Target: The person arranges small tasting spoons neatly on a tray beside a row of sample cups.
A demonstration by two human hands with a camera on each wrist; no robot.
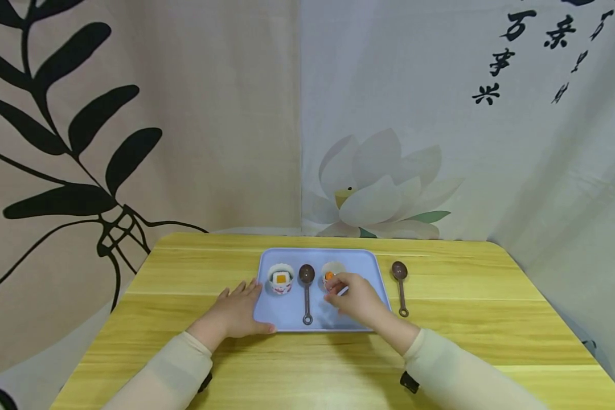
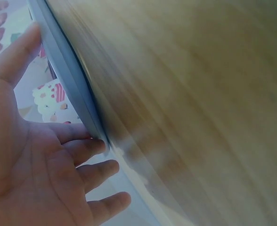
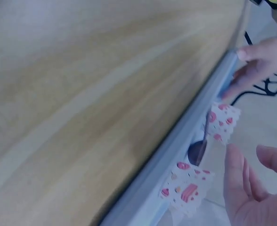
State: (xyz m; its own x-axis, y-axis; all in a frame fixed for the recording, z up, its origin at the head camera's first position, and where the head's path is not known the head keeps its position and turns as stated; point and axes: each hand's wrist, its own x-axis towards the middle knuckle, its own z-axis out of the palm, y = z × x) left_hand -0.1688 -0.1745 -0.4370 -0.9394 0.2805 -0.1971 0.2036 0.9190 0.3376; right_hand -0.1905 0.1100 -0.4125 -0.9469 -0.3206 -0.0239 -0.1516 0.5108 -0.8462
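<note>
My left hand (image 1: 234,314) rests at the left front corner of a light blue tray (image 1: 287,320), fingers spread and thumb along the front edge. On the tray stand two small paper cups with a pink dessert print. The left cup (image 1: 280,288) contains a white piece with an orange-yellow top. Inside the right cup (image 3: 188,188) is a small orange piece (image 1: 329,275). A brown spoon (image 1: 307,287) lies between the cups. Beside the right cup hovers my right hand (image 1: 360,300); in the right wrist view its thumb and fingers are apart with nothing between them.
A second brown spoon (image 1: 401,287) lies on the wooden table (image 1: 456,313), right of the tray. Behind the table's far edge hangs a pale curtain (image 1: 225,114) printed with dark leaves, a lotus flower and writing.
</note>
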